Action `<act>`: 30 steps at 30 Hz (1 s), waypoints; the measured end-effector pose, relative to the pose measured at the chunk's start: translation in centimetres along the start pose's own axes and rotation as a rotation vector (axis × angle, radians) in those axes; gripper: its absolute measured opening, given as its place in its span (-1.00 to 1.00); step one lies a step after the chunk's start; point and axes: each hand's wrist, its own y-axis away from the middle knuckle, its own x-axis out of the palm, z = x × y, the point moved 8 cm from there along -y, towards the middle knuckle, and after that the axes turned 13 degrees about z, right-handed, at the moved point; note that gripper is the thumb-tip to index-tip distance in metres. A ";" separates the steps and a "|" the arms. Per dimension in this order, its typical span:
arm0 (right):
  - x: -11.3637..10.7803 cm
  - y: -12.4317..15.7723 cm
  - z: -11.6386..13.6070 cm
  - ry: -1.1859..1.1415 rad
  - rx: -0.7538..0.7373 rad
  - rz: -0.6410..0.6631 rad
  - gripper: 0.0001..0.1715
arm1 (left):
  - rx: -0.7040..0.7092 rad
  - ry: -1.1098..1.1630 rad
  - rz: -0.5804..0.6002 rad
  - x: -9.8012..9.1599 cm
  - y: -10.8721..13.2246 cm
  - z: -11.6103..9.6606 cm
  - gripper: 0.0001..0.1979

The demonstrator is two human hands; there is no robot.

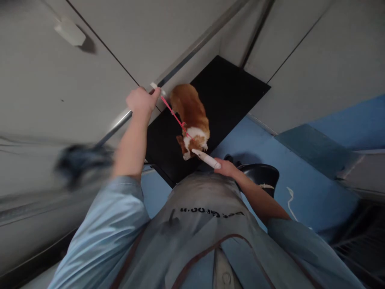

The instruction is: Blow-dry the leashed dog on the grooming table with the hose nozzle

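A small brown and white dog (192, 116) stands on a black table top (228, 92) in front of me. A pink leash (174, 114) runs from the dog's neck up to a metal bar (180, 64). My left hand (142, 100) is raised and closed around the leash's white end piece at the bar. My right hand (227, 167) is low by my apron and closed on a white cylindrical tool (207, 159), whose tip points at the dog's head.
Grey wall panels surround the table. A black stool or bin (261, 174) stands on the blue floor (300, 188) at the right. A blurred dark object (81, 160) hangs on the bar at the left. A wire rack (361, 241) shows at the lower right.
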 end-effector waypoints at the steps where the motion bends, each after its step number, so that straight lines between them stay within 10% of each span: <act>1: 0.6 0.7 0.4 0.042 0.011 0.008 -0.39 | 0.014 0.009 0.002 0.1 0.1 -0.5 -0.21; 11: 3.8 0.7 2.1 0.127 0.197 0.029 -0.30 | 0.131 0.112 -0.018 2.0 -0.6 -3.0 -0.18; 20: 1.5 2.3 -1.9 -0.101 0.289 -0.152 -0.34 | 0.359 0.231 -0.007 3.2 -1.6 -4.4 0.13; 30: 1.1 -0.1 -3.8 -0.269 0.264 -0.313 -0.25 | 0.133 0.057 0.020 2.2 -0.1 -4.3 -0.24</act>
